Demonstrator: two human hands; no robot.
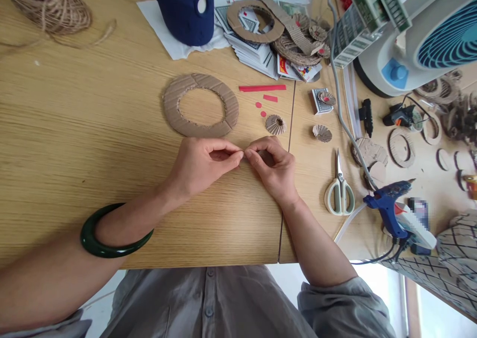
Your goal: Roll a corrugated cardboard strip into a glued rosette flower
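Near the middle of the frame, just below the cardboard ring (201,105), left hand (203,161) and right hand (274,166) pinch fingertips together on something too small to identify; firm, even pinching with wrists braced on the table (74,129) seems best.

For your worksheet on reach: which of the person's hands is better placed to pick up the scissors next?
Probably the right hand: the scissors lie on the table on its side, much closer than to the left hand, which would have to cross over.
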